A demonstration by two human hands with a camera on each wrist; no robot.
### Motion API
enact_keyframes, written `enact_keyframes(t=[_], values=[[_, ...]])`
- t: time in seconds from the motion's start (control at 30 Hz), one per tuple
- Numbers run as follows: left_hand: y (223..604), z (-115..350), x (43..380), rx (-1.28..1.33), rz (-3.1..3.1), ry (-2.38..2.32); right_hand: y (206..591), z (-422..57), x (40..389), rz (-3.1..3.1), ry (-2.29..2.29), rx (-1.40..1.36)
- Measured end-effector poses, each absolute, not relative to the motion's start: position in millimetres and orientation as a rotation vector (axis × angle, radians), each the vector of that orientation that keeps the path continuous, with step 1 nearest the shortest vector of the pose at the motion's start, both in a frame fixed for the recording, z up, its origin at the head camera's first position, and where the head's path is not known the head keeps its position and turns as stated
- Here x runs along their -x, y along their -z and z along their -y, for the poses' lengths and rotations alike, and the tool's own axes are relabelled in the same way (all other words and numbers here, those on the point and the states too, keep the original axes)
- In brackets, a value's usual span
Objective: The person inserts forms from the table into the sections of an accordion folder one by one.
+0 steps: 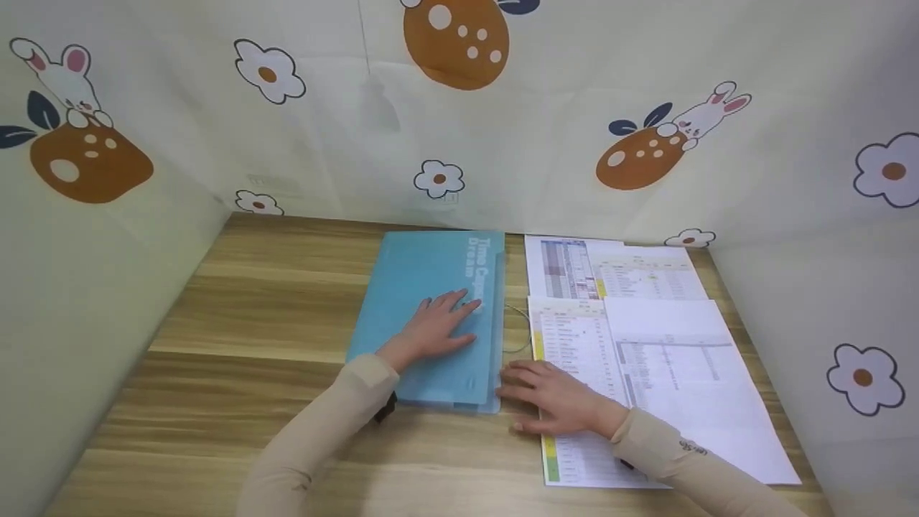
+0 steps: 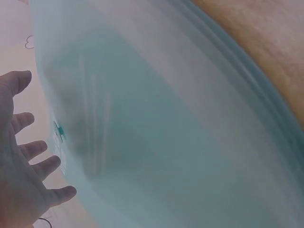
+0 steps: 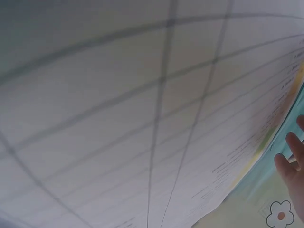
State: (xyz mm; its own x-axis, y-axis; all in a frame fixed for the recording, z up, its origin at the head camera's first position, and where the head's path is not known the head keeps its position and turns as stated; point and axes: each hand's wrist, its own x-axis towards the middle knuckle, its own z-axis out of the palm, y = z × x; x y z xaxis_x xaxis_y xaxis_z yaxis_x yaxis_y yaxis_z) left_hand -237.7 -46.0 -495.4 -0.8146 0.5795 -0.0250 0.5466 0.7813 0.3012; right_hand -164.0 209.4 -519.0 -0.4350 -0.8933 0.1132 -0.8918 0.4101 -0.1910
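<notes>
A blue plastic document folder with pale lettering lies closed on the wooden table. My left hand rests on its cover, fingers straight and spread. In the left wrist view, the folder's translucent surface fills most of the picture, with the spread hand at the left edge. My right hand lies over the printed sheets, its extended fingertips right at the folder's right edge. A thin elastic cord loops out from that edge. The right wrist view shows a ruled sheet up close and part of the hand.
Four overlapping groups would be too exact; several printed sheets cover the table's right side, and more printed pages lie behind them. Bare wood shows left of the folder. Patterned curtain walls close off the back and both sides.
</notes>
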Motion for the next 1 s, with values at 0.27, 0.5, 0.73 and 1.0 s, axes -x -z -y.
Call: enact_keyframes(t=[0.27,0.5,0.73,1.0], values=[[496,33,240,-0.937,-2.869,-0.417,522,-205,162,-2.603,0.312,1.790],[496,19,244,-0.874,-2.854,-0.413,522,-204,162,-2.583,0.304,1.783],[497,6,244,-0.796,-2.875,-0.380,522,-204,163,-2.570,0.322,1.796],[498,1,244,-0.708,-2.842,-0.340,521,-204,163,-2.557,0.343,1.777]])
